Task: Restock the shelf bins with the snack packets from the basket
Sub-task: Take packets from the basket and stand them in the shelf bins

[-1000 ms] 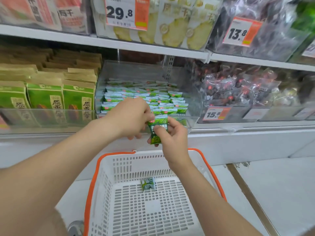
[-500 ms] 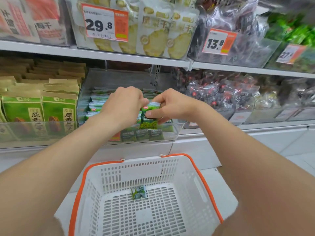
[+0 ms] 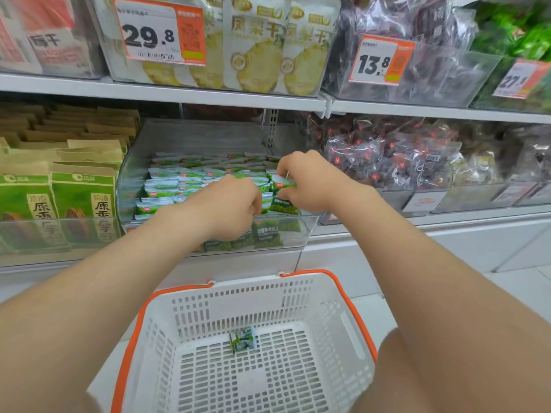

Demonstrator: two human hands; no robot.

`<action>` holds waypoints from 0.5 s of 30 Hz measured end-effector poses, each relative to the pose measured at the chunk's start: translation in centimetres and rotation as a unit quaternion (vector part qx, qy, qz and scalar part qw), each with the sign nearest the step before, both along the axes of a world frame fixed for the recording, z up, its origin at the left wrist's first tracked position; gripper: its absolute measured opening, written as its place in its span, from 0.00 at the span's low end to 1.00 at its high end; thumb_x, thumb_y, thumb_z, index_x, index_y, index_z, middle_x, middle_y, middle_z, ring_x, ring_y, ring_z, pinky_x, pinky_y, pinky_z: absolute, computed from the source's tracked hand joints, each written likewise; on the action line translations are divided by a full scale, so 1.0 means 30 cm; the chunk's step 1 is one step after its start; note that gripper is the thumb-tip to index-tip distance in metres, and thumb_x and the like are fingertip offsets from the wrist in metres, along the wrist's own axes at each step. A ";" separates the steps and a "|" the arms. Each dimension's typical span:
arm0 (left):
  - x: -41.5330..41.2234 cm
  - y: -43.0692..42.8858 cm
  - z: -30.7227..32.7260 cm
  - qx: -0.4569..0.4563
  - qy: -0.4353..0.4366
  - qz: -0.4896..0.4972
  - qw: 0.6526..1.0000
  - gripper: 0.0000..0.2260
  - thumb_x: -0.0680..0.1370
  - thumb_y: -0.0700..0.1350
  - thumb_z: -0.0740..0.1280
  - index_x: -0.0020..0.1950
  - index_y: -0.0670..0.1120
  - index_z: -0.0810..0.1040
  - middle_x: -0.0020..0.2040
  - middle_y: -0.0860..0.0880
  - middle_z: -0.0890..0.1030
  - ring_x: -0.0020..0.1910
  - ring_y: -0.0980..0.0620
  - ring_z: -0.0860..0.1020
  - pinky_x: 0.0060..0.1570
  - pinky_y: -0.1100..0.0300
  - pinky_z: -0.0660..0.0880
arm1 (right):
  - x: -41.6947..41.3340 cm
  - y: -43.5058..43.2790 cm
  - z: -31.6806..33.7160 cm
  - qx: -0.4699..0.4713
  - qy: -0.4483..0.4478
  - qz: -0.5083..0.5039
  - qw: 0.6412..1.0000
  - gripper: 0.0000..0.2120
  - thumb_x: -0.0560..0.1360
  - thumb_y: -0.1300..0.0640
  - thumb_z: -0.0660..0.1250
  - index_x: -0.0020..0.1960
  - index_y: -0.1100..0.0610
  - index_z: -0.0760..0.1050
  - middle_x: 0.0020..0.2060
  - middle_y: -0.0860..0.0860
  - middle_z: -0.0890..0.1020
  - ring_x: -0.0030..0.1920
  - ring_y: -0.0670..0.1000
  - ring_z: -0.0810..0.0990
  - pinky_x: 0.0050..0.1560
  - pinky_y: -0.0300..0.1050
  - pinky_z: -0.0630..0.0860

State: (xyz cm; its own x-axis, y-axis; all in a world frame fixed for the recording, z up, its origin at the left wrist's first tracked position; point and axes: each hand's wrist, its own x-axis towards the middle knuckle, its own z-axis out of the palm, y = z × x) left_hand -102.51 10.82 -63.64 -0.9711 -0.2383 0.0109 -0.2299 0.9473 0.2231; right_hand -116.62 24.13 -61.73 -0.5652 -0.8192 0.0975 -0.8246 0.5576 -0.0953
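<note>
- Both bare arms reach forward over the basket (image 3: 353,311), white slotted plastic with an orange rim, sitting below the hands and nearer the camera.
- The right hand (image 3: 313,183) is at the right front corner of the clear bin (image 3: 308,231), thumb and fingers pinching a green snack packet (image 3: 283,205). The packet stands upright, its lower end down among the front row.
- The left hand (image 3: 229,207) sits just to the left of the right one, back of the hand to the camera and fingers curled under over the bin's front edge. What lies beneath those fingers is hidden, so I cannot tell whether it grips anything.
- The pinched packet sits right between the two hands.
- Beyond and to the left of the left hand, rows of packets (image 3: 179,186) stand on edge across the bin, white-and-green tops showing.
- Well below both hands, a lone packet (image 3: 242,341) lies on the basket floor, close to the far wall.
- Left of the left hand, kraft-topped green bags (image 3: 83,198) are lined up in the neighbouring bin.
- Right of the right hand, dark wrapped sweets (image 3: 387,162) are heaped in clear bins.
- Above the hands runs the white shelf (image 3: 179,93). It carries pineapple pouches (image 3: 256,49) behind a 29.8 price tag (image 3: 161,32), and further right there is a 13.8 price tag (image 3: 377,59).
</note>
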 end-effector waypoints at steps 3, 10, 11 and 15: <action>-0.002 0.010 -0.006 0.020 -0.035 -0.020 0.999 0.18 0.81 0.36 0.59 0.63 0.50 0.82 0.51 0.49 0.78 0.48 0.47 0.75 0.50 0.55 0.73 | -0.001 -0.002 0.001 0.073 0.061 0.020 0.995 0.18 0.80 0.53 0.71 0.67 0.53 0.74 0.61 0.56 0.78 0.65 0.59 0.73 0.54 0.50 0.65; -0.054 0.015 -0.049 0.040 -0.046 -0.083 0.995 0.10 0.80 0.49 0.65 0.55 0.47 0.83 0.53 0.47 0.83 0.52 0.47 0.78 0.53 0.51 0.78 | -0.027 -0.038 -0.029 0.180 0.150 0.007 0.972 0.08 0.77 0.57 0.72 0.52 0.51 0.74 0.44 0.50 0.76 0.57 0.57 0.76 0.59 0.56 0.63; -0.058 0.010 -0.056 0.037 -0.056 -0.081 0.994 0.10 0.79 0.50 0.65 0.51 0.46 0.82 0.49 0.47 0.83 0.49 0.48 0.79 0.53 0.48 0.79 | -0.024 -0.048 -0.038 0.199 0.160 0.007 0.967 0.10 0.77 0.58 0.72 0.45 0.51 0.70 0.40 0.48 0.74 0.55 0.57 0.77 0.63 0.58 0.63; -0.074 -0.017 -0.071 0.028 -0.067 -0.086 0.994 0.12 0.76 0.55 0.67 0.47 0.47 0.82 0.45 0.47 0.84 0.47 0.48 0.79 0.56 0.45 0.79 | -0.032 -0.090 -0.051 0.209 0.186 0.022 0.960 0.22 0.75 0.60 0.74 0.37 0.52 0.59 0.35 0.49 0.69 0.49 0.57 0.78 0.65 0.59 0.63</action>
State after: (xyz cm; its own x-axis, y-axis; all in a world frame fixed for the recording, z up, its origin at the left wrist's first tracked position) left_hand -104.73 10.31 -65.77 -0.9894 -0.0644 -0.1301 -0.0961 0.9623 0.2546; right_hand -117.57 21.43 -63.27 -0.5194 -0.8526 -0.0565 -0.7818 0.4475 0.4343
